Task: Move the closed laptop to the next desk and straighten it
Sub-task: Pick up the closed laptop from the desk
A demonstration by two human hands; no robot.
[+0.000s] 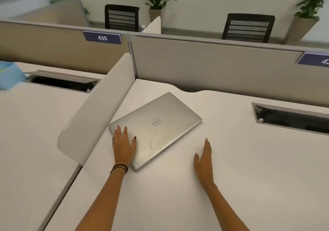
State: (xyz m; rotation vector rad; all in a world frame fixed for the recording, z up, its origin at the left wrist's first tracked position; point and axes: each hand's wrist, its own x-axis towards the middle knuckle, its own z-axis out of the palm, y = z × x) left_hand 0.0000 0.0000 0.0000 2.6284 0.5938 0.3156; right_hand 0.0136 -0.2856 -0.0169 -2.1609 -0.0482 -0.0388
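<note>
A closed silver laptop lies on the white desk in front of me, turned at an angle to the desk edge. My left hand rests flat on the laptop's near left corner, fingers spread. My right hand lies flat on the desk surface, a little to the right of the laptop and not touching it, fingers straight and together. A second white desk lies to the left, beyond a low curved white divider.
Grey partition panels run along the back of both desks. Each desk has an open cable slot, one at the left and one at the right. A light blue box stands on the left desk's far corner.
</note>
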